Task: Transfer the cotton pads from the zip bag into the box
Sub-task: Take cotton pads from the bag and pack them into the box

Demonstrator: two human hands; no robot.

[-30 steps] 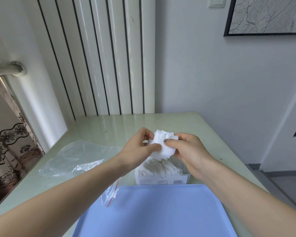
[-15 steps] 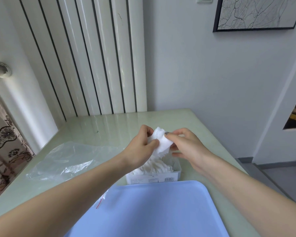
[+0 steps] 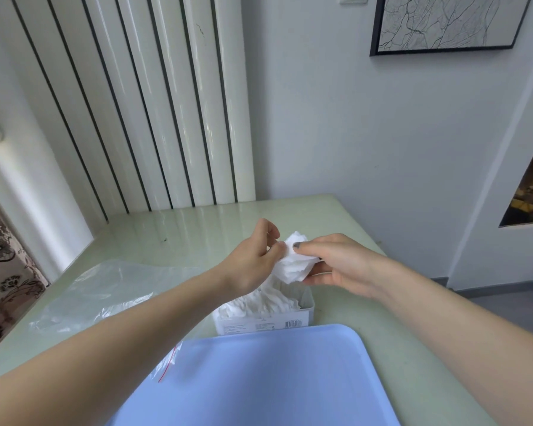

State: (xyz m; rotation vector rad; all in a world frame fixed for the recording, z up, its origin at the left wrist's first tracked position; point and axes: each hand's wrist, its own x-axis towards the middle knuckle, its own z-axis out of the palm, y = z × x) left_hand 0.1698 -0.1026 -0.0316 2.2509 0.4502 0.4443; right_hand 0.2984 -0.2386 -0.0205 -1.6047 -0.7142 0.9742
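A small stack of white cotton pads [image 3: 294, 265] is held above the box. My right hand [image 3: 336, 262] grips the stack from the right, thumb on top and fingers underneath. My left hand [image 3: 253, 259] pinches the stack's left edge with thumb and fingers. Below them stands a clear plastic box [image 3: 306, 316] with a barcode label, filled with more white pads [image 3: 259, 302]. The clear zip bag [image 3: 105, 290] with a red seal line lies flat on the table to the left, partly under my left forearm.
A light blue tray [image 3: 259, 379] lies at the near edge of the pale green table [image 3: 182, 229], just in front of the box. A white ribbed radiator and white walls close the far side. The table's right edge runs close to the box.
The stack has tilted and dropped a little toward the box. My right hand now cups it from below with the thumb on top. The view has shifted upward.
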